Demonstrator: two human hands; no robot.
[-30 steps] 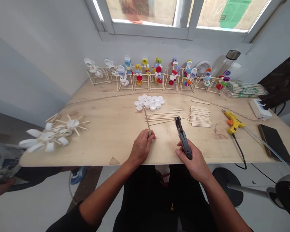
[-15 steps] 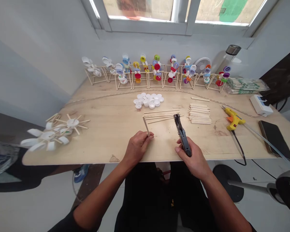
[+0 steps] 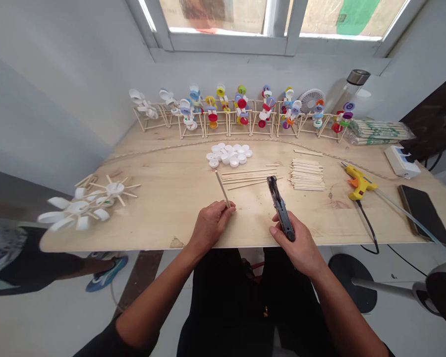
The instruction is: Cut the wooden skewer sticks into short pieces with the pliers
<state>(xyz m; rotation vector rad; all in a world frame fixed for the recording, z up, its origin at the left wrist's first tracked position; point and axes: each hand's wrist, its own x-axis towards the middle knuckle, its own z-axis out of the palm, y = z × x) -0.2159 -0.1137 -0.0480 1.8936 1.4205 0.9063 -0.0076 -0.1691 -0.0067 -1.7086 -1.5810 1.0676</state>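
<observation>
Near the front edge of the wooden table [image 3: 148, 218], my left hand [image 3: 212, 223] is closed, pinching one end of a thin wooden stick [image 3: 222, 187] that tilts up and away to the left. My right hand [image 3: 301, 243] is wrapped round the dark handle of a cutter-like hand tool [image 3: 280, 206], its head pointing away from me. The stick and the tool are apart. Just beyond them lie several long loose sticks [image 3: 249, 176]. To their right is a bundle of shorter cut sticks [image 3: 306, 174]. White bottle caps [image 3: 228, 154] sit in a cluster behind.
Small stick-framed wheels of coloured caps [image 3: 241, 111] line the back. White cap wheels [image 3: 78, 208] lie at left. On the right are a yellow glue gun [image 3: 360, 182], a phone [image 3: 425, 213], a power strip [image 3: 402, 161] and bagged sticks [image 3: 379, 131]. Another person's leg [image 3: 70, 265] shows at left.
The stick's far end in my left hand has swung to the left, and more of its length shows. My right hand and the tool hold nearly still. The other person's foot has shifted left.
</observation>
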